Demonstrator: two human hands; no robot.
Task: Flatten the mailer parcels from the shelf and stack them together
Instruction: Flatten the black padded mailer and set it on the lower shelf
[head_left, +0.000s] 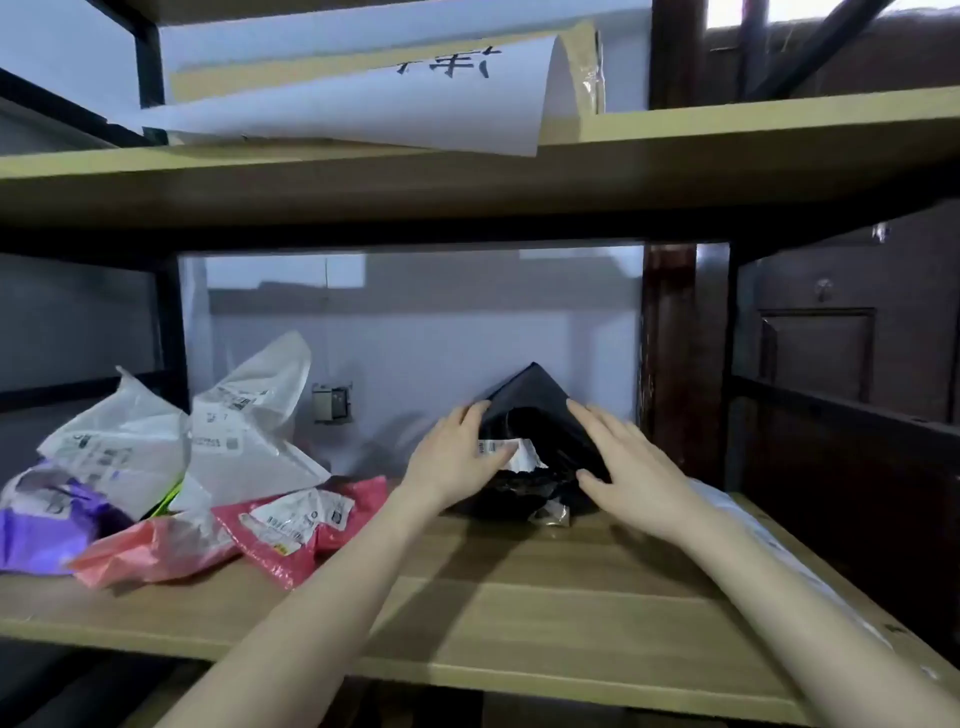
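A black mailer parcel (535, 415) stands peaked like a tent at the back of the wooden shelf (519, 597), with a torn white label on its front. My left hand (457, 457) holds its left side, thumb on the label and fingers at the edge. My right hand (623, 467) lies with straight fingers against its right slope. To the left lie more mailers: two white ones (249, 431), a pink one (301, 525), a paler pink one (156, 551) and a purple one (41, 519).
A pale flat parcel (769, 545) lies along the shelf's right edge. The upper shelf board (467, 171) sits close overhead, with white paper sheets (363, 104) hanging over it. Dark metal posts (670, 364) frame the bay. A wall socket (332, 402) is behind.
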